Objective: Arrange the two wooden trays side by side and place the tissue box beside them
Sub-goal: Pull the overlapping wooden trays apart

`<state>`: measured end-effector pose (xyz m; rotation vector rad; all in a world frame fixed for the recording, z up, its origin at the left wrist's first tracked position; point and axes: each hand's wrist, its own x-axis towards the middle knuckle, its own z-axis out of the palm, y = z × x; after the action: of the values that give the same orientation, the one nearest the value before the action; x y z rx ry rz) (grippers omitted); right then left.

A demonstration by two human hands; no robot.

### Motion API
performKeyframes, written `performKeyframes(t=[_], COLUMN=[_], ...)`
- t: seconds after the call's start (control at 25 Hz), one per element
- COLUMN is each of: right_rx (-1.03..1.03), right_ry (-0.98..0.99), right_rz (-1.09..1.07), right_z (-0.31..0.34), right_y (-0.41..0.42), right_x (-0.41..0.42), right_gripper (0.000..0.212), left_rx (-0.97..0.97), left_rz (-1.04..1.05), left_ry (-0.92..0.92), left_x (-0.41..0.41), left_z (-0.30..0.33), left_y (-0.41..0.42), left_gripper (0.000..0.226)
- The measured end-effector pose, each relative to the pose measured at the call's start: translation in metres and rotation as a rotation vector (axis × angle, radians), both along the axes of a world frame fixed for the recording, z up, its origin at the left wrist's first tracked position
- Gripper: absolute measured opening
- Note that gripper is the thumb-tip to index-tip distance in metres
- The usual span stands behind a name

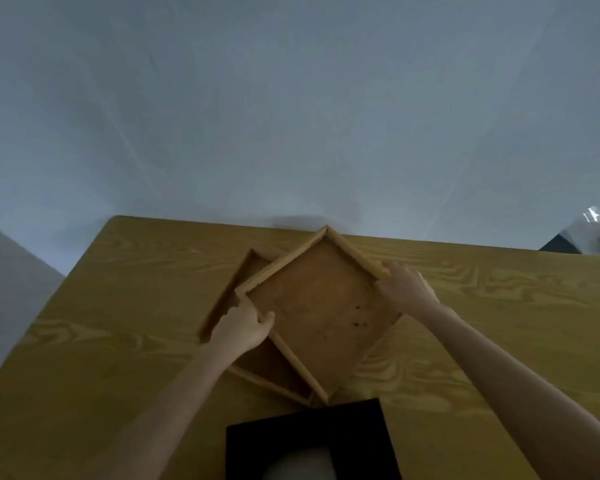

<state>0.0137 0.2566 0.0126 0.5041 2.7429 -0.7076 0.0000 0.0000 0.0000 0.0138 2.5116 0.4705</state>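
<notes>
Two wooden trays lie stacked on the wooden table [118,341]. The upper tray [319,306] is turned like a diamond and rests on the lower tray [271,368], which shows at the left and bottom. My left hand [243,327] grips the upper tray's left rim, thumb inside. My right hand [402,285] holds its right corner. A black tissue box [309,431] with a white tissue in its opening sits at the near edge, just below the trays.
A pale wall rises behind the table's far edge. A dark object with a shiny wrapper [582,237] sits at the far right. Bare tabletop [499,299] spreads to the left and right of the trays.
</notes>
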Motion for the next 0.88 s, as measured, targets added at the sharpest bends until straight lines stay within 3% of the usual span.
performKeyframes(t=[0.16, 0.28, 0.52, 0.88], right_rx=[-0.002, -0.051, 0.019, 0.06], right_ry=[-0.024, 0.027, 0.097, 0.148], right_rz=[-0.02, -0.054, -0.125, -0.223], right_z=[-0.014, -0.025, -0.032, -0.025], right_y=[0.005, 0.007, 0.008, 0.025], right_x=[-0.008, -0.01, -0.005, 0.028], right_gripper=[0.037, 0.028, 0.033, 0.028], left_rx=[-0.024, 0.074, 0.136, 0.189], left_rz=[0.093, 0.181, 0.267, 0.183], left_ry=[-0.024, -0.062, 0.003, 0.191], left_x=[-0.002, -0.003, -0.005, -0.005], left_z=[-0.007, -0.014, -0.018, 0.005], left_y=[0.006, 0.006, 0.01, 0.036], left_gripper=[0.071, 0.063, 0.052, 0.032])
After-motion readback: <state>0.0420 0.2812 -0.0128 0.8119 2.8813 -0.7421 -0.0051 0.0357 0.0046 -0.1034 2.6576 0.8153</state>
